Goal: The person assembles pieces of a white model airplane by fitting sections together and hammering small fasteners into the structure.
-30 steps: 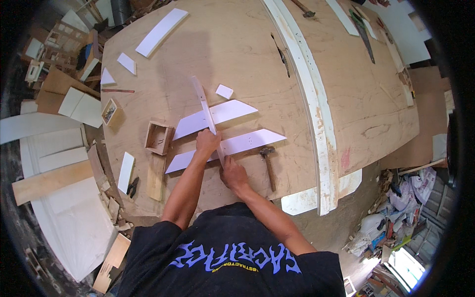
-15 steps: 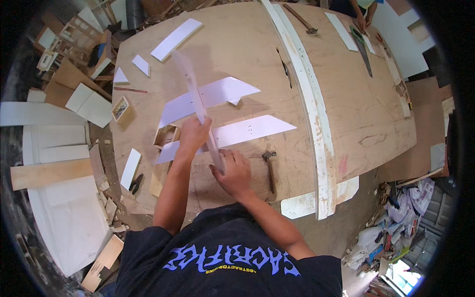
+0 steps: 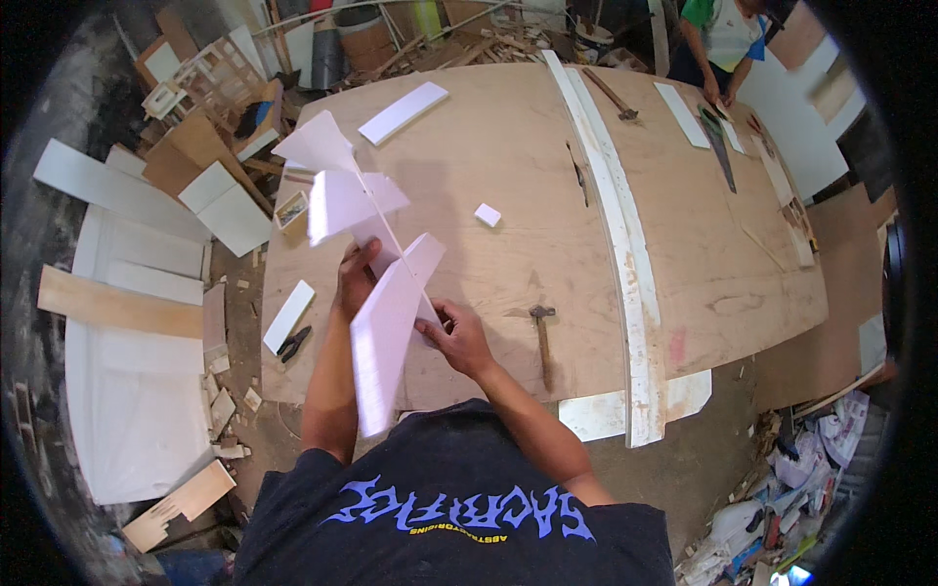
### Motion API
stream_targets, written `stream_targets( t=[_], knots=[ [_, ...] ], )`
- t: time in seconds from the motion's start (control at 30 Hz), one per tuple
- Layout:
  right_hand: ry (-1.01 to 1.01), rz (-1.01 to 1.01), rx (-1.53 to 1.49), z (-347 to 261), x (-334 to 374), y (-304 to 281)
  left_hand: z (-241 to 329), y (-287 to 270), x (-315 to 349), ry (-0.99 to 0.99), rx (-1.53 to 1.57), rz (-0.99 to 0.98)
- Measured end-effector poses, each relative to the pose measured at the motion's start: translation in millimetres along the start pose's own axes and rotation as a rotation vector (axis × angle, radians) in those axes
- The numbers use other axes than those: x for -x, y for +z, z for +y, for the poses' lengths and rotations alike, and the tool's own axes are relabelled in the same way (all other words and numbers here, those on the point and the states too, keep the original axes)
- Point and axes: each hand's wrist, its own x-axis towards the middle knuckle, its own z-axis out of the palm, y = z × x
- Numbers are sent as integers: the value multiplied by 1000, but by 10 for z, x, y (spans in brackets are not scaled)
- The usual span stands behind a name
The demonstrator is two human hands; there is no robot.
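Both hands hold up an assembly of white boards [image 3: 399, 295], tilted above the wooden work table [image 3: 508, 146]. It has one long board with two slant-ended boards crossing it. My left hand [image 3: 358, 279] is closed round the long board between the crossing boards, its fingers partly hidden. My right hand [image 3: 457, 337] grips the long board's near end, thumb on its edge. A hammer [image 3: 544, 344] lies to the right of my right hand. Pliers [image 3: 293, 344] lie left of my left forearm, beside a short white strip [image 3: 289, 317]. A small white block [image 3: 488, 215] rests beyond my hands.
A long white beam [image 3: 614, 225] crosses the table, with another hammer [image 3: 611, 94] beyond it. A handsaw [image 3: 718, 151] lies at the far right near a co-worker's hands [image 3: 721, 93]. A small box [image 3: 292, 211] sits at the left edge. Wood scraps cover the floor.
The assembly has been lifted and tilted, its crossing boards now raised off the table. The small white block shows fully. My left hand has moved left along with it.
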Motion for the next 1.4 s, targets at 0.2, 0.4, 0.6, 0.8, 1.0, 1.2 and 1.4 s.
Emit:
stream_targets(
  t=[0.2, 0.4, 0.6, 0.8, 1.0, 1.2, 1.4],
  knots=[
    [-348, 194, 224, -311, 319, 306, 359, 213, 528, 102, 171, -21],
    [-418, 205, 370, -672, 693, 622, 544, 111, 1065, 287, 269, -149],
    [-402, 227, 446, -808, 1047, 891, 524, -19, 1469, 327, 277, -115],
    [-534, 217, 550, -814, 1270, 1017, 465, 54, 1774, 369, 249, -44],
    [-484, 273, 616, -703, 1420, 964, 436, -93, 1873, 428, -292, -46],
    [-515, 287, 787, -292, 1295, 552, 11, -554, 1812, -98, -359, -163],
    [-377, 251, 776, 378, 1141, 131, -868, -999, 2131, -338, -556, -105]
  ],
)
